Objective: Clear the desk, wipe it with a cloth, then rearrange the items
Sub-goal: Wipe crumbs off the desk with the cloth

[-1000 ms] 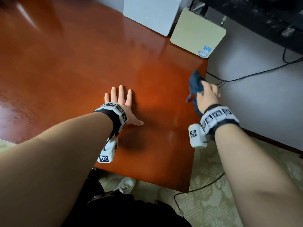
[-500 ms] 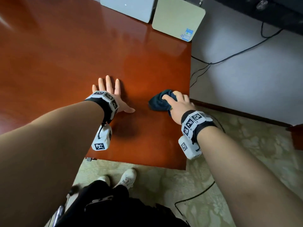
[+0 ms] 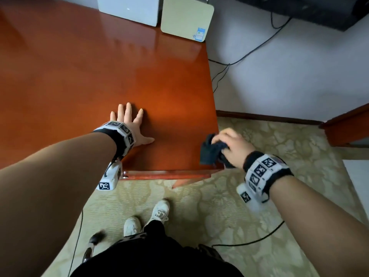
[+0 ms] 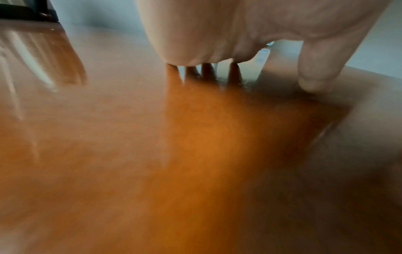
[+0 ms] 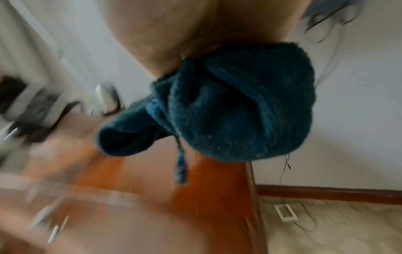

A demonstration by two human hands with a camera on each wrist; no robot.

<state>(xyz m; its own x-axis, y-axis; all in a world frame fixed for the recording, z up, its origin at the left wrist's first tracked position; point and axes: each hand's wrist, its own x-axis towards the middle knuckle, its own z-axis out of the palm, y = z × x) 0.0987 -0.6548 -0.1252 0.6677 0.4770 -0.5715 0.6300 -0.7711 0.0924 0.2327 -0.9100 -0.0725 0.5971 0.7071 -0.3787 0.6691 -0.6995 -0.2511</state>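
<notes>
The glossy red-brown desk (image 3: 83, 76) fills the upper left of the head view. My left hand (image 3: 129, 124) lies flat on it near the front edge, fingers spread and straight; the left wrist view shows the palm (image 4: 217, 34) pressed on the wood. My right hand (image 3: 231, 144) grips a bunched dark blue cloth (image 3: 211, 152) at the desk's front right corner. In the right wrist view the cloth (image 5: 234, 110) hangs in a wad from the hand above the desk corner (image 5: 217, 185).
A white box (image 3: 129, 9) and a beige box (image 3: 185, 17) stand at the desk's far edge. Black cables (image 3: 249, 52) trail along the wall on the right. Patterned carpet (image 3: 199, 206) lies below, with my shoes (image 3: 147, 218) by the desk front. Another wooden piece (image 3: 347, 126) stands at the right.
My right hand has carried the cloth from the right edge onto the desk beside my left hand, then back to the front right corner. The left hand stays flat on the desk.
</notes>
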